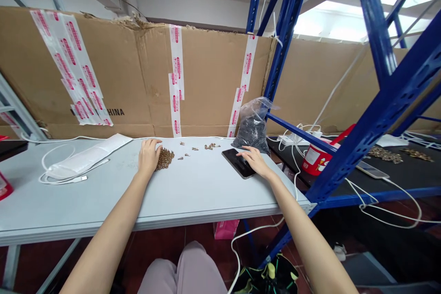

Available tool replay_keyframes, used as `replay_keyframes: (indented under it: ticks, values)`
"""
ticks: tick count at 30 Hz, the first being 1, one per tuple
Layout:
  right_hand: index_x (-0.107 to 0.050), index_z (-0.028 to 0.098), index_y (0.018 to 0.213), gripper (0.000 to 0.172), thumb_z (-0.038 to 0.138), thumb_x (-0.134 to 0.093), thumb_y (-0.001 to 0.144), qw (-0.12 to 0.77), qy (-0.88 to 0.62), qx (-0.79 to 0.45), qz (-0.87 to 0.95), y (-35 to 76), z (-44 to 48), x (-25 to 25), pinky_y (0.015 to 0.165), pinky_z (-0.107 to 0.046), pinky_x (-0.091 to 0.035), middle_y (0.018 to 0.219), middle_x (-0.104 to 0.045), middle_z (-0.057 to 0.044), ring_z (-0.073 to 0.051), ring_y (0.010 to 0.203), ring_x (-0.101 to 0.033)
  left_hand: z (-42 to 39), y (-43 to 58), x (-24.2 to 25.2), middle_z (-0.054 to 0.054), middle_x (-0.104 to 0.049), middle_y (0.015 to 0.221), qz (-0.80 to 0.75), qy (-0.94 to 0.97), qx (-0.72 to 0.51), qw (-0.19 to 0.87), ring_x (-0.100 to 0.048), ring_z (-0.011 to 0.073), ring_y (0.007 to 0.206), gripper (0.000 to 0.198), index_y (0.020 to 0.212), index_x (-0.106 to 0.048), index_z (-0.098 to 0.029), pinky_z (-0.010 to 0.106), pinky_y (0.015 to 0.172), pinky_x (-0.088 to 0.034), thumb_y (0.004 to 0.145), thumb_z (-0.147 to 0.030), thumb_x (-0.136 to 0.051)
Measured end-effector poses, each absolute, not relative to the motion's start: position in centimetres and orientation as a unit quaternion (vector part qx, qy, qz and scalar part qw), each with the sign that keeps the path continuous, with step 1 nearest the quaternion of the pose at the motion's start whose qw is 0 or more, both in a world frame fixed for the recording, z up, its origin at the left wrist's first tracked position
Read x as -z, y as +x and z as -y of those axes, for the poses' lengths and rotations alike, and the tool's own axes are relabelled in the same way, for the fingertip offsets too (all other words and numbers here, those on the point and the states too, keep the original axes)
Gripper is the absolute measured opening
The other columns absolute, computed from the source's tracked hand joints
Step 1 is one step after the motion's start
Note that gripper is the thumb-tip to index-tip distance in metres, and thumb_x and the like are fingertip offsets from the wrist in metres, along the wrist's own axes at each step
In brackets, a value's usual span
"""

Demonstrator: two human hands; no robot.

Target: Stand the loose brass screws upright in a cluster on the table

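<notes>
My left hand [149, 155] rests on the grey table [193, 188], its fingers curving round the far left side of a pile of small brass-coloured metal parts [165, 159]. Its fingers are apart and it grips nothing. To the right of the pile lie a few loose parts [184, 155] and a small cluster of the same parts [211, 146]. Over the right edge of a dark smartphone [237, 164] is my right hand [254, 160], fingers stretched out across the screen. The phone lies flat on the table; whether the fingertips touch it I cannot tell.
Behind the phone stands a clear plastic bag of dark pieces [253, 126]. A white packet [89, 156] and cable lie at left. Cardboard [213, 78] walls the back. Blue rack posts [372, 115] rise at right, near a red-and-white bucket [315, 158].
</notes>
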State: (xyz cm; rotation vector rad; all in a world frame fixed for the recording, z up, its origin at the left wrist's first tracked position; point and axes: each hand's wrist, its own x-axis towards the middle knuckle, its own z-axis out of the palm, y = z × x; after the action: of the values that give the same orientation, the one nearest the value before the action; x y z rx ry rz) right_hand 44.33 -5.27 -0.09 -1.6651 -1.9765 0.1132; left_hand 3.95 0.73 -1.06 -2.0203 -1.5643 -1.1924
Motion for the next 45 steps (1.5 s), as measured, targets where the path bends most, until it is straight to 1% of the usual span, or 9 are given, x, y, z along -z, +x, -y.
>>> replay_keyframes:
  ticks: [4,8,15,21,25,30,34,45]
  values:
    - [-0.066,0.027,0.097,0.043,0.035,-0.024,0.090,0.280,-0.607,-0.044,0.742,45.5,4.7,0.4,0.102,-0.032,-0.022,0.130,-0.044,-0.001,-0.017,0.122,-0.031,-0.4,4.0,0.6,0.006,-0.054,0.095,0.541,-0.707,0.425,0.166,-0.043,0.0234,0.096,0.012,0.084,-0.056,-0.021,0.035,0.082,-0.037,0.082,-0.025,-0.045]
    - [-0.068,0.028,0.094,0.044,0.034,-0.024,0.090,0.276,-0.617,-0.022,0.736,45.5,4.4,0.9,0.103,-0.034,-0.021,0.131,-0.042,0.001,-0.018,0.124,-0.029,-0.4,4.0,0.6,0.006,-0.053,0.098,0.544,-0.709,0.412,0.176,-0.043,0.0235,0.094,0.011,0.078,-0.058,-0.021,0.036,0.081,-0.037,0.080,-0.024,-0.048]
    - [-0.067,0.032,0.095,0.046,0.047,-0.025,0.088,0.285,-0.577,-0.027,0.765,45.4,4.5,1.1,0.101,-0.044,-0.024,0.132,-0.040,0.001,-0.024,0.124,-0.026,-1.0,3.7,0.9,0.005,-0.054,0.097,0.522,-0.726,0.398,0.204,-0.043,0.0221,0.088,0.010,0.075,-0.060,-0.021,0.035,0.079,-0.038,0.078,-0.026,-0.052]
    - [-0.067,0.033,0.097,0.046,0.052,-0.026,0.087,0.265,-0.582,-0.022,0.769,45.6,4.0,1.8,0.099,-0.050,-0.023,0.133,-0.040,0.001,-0.027,0.125,-0.025,-1.3,3.6,1.1,0.005,-0.055,0.097,0.514,-0.722,0.411,0.214,-0.044,0.0223,0.089,0.009,0.072,-0.060,-0.020,0.035,0.078,-0.038,0.076,-0.027,-0.056]
    - [-0.065,0.034,0.100,0.043,0.051,-0.028,0.087,0.266,-0.578,-0.015,0.772,45.7,3.9,2.0,0.099,-0.050,-0.024,0.133,-0.040,0.001,-0.027,0.124,-0.027,-1.1,3.7,1.0,0.005,-0.055,0.096,0.512,-0.724,0.410,0.213,-0.044,0.0222,0.090,0.008,0.073,-0.060,-0.020,0.035,0.079,-0.038,0.076,-0.027,-0.057]
    - [-0.063,0.032,0.105,0.042,0.047,-0.027,0.088,0.325,-0.582,0.021,0.745,45.9,3.8,1.7,0.098,-0.045,-0.028,0.130,-0.044,-0.001,-0.025,0.121,-0.032,-0.8,3.9,0.7,0.006,-0.053,0.096,0.519,-0.720,0.413,0.206,-0.044,0.0228,0.091,0.007,0.075,-0.058,-0.020,0.035,0.079,-0.038,0.076,-0.027,-0.055]
    - [-0.063,0.030,0.103,0.041,0.047,-0.030,0.087,0.331,-0.588,0.014,0.738,45.9,4.0,1.6,0.096,-0.045,-0.030,0.125,-0.049,-0.002,-0.025,0.118,-0.036,-0.5,4.0,0.4,0.006,-0.052,0.094,0.528,-0.717,0.405,0.208,-0.044,0.0231,0.091,0.007,0.076,-0.056,-0.020,0.035,0.078,-0.037,0.077,-0.026,-0.054]
    - [-0.066,0.029,0.098,0.040,0.046,-0.031,0.087,0.348,-0.576,0.010,0.739,46.2,3.8,2.1,0.097,-0.043,-0.030,0.119,-0.054,-0.002,-0.023,0.113,-0.041,-0.4,4.0,0.4,0.005,-0.052,0.095,0.523,-0.721,0.406,0.206,-0.044,0.0226,0.091,0.006,0.078,-0.057,-0.021,0.035,0.079,-0.038,0.078,-0.025,-0.052]
